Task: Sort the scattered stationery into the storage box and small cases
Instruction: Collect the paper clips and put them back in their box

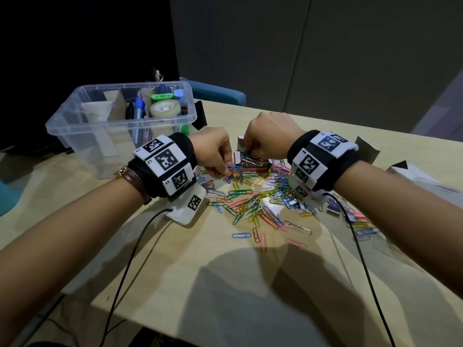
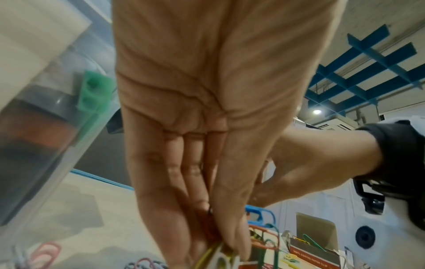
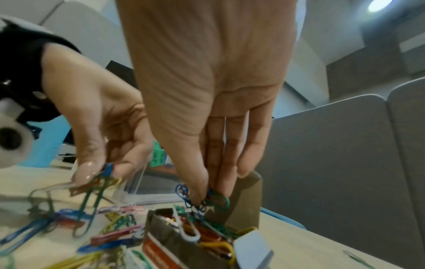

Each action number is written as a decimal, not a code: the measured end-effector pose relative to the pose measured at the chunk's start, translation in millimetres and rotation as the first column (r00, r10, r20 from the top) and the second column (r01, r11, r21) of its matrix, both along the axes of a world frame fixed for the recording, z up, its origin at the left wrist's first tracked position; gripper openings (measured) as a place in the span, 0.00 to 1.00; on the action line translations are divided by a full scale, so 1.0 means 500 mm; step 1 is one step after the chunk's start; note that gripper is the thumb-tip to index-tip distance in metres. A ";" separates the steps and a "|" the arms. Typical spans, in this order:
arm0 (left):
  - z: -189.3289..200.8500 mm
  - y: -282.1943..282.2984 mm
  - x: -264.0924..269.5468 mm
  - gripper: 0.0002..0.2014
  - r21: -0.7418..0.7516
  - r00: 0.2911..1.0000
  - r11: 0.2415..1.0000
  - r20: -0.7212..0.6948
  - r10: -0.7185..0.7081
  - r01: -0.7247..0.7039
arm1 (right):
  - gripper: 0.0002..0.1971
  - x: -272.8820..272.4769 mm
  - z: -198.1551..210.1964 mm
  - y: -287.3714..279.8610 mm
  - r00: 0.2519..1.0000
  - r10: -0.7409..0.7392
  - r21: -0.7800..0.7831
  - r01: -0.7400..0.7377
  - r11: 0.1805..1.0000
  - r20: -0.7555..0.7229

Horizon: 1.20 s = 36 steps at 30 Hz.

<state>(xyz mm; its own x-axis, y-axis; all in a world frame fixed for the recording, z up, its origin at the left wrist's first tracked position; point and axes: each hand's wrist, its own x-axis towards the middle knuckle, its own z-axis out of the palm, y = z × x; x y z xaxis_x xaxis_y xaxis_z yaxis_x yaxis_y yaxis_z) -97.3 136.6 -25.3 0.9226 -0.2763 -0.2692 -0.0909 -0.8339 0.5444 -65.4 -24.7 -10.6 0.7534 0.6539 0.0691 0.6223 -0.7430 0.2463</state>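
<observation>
At the centre of the head view, both hands work over a small cardboard paper clip box (image 1: 253, 164) that stands open on the table (image 1: 225, 271), already part full of coloured clips. The right hand (image 1: 269, 136) hangs above the box, thumb and fingers pinched together on a small bunch of blue and green clips (image 3: 202, 198) just over the opening. The left hand (image 1: 215, 154), just left of the box, pinches another bunch of clips (image 3: 101, 180) between thumb and fingertips (image 3: 86, 171), close to the table surface. Below and to the right of the box a loose heap of paper clips (image 1: 263, 199) spreads over the table, with a few strays nearer the lower edge of the frame. In the upper left stands the clear storage box (image 1: 75, 121), holding a tape roll (image 1: 165, 110), markers and a green item.
</observation>
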 end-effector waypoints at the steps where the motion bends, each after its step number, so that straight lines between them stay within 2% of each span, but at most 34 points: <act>1: 0.002 0.003 0.000 0.07 -0.013 1.000 1.000 -0.003 0.006 -0.006 | 0.09 0.000 -0.004 0.007 1.000 -0.001 -0.019 0.001 1.000 0.001; 4: 0.006 0.009 0.001 0.05 -0.022 1.000 1.000 0.008 0.008 -0.007 | 0.10 0.005 -0.014 0.016 0.998 -0.031 -0.036 0.030 0.999 -0.045; 10: -0.003 0.011 0.001 0.05 0.048 0.997 0.999 0.074 -0.010 0.007 | 0.08 0.011 0.020 -0.030 0.982 -0.091 0.156 0.117 0.981 -0.164; 15: -0.021 -0.010 -0.001 0.05 0.241 0.987 0.967 0.112 -0.113 0.083 | 0.18 -0.016 -0.007 -0.028 0.983 -0.074 0.144 0.098 0.985 -0.169; 17: -0.027 -0.017 -0.004 0.09 0.291 0.979 0.950 0.128 -0.157 0.114 | 0.16 -0.018 -0.020 -0.021 0.988 -0.069 0.119 0.086 0.989 -0.142; 21: -0.026 -0.014 -0.001 0.12 0.237 0.982 0.965 0.121 -0.146 0.114 | 0.06 -0.008 -0.015 -0.022 0.993 -0.072 0.113 0.082 0.990 -0.090; 24: -0.021 -0.013 0.006 0.14 0.208 0.976 0.977 0.202 -0.086 0.044 | 0.04 -0.004 -0.003 -0.029 0.996 -0.046 0.141 0.056 0.988 -0.077; 26: -0.019 -0.014 0.011 0.13 0.205 0.971 0.978 0.225 -0.077 0.030 | 0.06 -0.010 -0.001 -0.033 0.994 -0.031 0.153 0.047 0.987 -0.103; 28: -0.019 -0.014 0.014 0.12 0.225 0.976 0.974 0.200 -0.086 0.040 | 0.12 -0.020 -0.009 -0.033 0.990 -0.020 0.122 0.038 0.992 -0.142; 31: -0.020 -0.015 0.012 0.15 0.263 0.993 0.962 0.076 -0.092 0.069 | 0.17 -0.035 -0.036 -0.026 0.980 0.006 0.085 0.011 0.996 -0.200; 33: -0.021 -0.019 0.005 0.18 0.286 0.994 0.953 0.024 -0.107 0.095 | 0.16 -0.039 -0.049 -0.018 0.970 0.020 0.079 -0.001 0.997 -0.244; 36: -0.027 -0.024 -0.004 0.17 0.311 0.992 0.943 -0.005 -0.127 0.122 | 0.10 -0.039 -0.058 -0.007 0.955 0.028 0.083 -0.003 0.997 -0.294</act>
